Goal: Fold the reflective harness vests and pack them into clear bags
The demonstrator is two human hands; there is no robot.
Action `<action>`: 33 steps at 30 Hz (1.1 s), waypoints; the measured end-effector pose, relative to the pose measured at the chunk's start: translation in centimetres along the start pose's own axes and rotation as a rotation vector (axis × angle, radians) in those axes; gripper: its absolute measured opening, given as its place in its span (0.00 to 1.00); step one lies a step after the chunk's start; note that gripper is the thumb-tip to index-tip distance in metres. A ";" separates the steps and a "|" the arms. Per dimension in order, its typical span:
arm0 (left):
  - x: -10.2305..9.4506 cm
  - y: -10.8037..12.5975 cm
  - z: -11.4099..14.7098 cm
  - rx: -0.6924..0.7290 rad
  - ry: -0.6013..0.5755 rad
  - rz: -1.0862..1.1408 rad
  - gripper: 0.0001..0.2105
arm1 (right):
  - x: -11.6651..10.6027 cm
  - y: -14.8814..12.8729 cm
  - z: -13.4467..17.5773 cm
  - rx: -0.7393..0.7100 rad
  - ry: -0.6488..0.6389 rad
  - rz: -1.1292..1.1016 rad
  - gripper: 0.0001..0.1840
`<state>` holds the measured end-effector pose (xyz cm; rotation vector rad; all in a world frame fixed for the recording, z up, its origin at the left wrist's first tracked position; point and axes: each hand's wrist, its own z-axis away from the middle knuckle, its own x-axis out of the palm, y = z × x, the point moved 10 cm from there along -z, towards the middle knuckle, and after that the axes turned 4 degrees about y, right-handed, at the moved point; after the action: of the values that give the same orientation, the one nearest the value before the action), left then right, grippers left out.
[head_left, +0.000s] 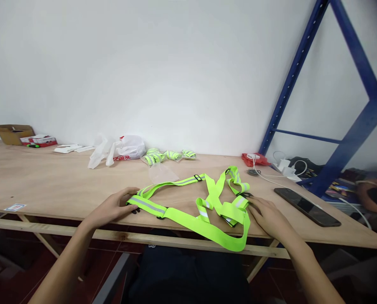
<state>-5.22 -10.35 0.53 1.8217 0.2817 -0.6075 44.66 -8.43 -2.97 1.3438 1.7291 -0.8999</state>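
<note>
A neon-yellow reflective vest (188,223) made of elastic straps with silver-grey stripes lies spread along the table's front edge. Its straps cross near the middle, and a lower loop droops over the edge. My left hand (114,207) is closed on the vest's left end, thumb and fingers around the strap beside a dark buckle. At the other end, my right hand (267,214) has its fingers on the strap by a black buckle; the fingertips are partly hidden. Behind the vest lies a clear plastic bag (163,173).
Several folded yellow reflective bundles (172,156) lie by the wall beside a white plastic bag (129,147). A phone (306,206) rests to the right, near cables and a red bag (255,159). A blue metal frame (294,76) rises there. Far left stands an open cardboard box (12,135).
</note>
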 end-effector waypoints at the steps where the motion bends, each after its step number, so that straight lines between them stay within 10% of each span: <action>1: -0.2 -0.1 -0.1 0.001 0.026 -0.025 0.24 | 0.0 0.1 0.0 0.005 0.004 0.000 0.25; 13: -4.9 -0.9 0.1 0.053 0.648 0.290 0.27 | 0.0 0.4 0.2 0.045 0.042 0.014 0.22; 33: -5.4 -4.0 -0.6 -0.089 0.611 0.750 0.28 | -1.5 -0.8 0.3 0.151 -0.022 0.046 0.21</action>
<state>-11.51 -7.89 0.34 1.8148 0.0082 0.4836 44.18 -9.46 -1.75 1.4597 1.6336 -1.0331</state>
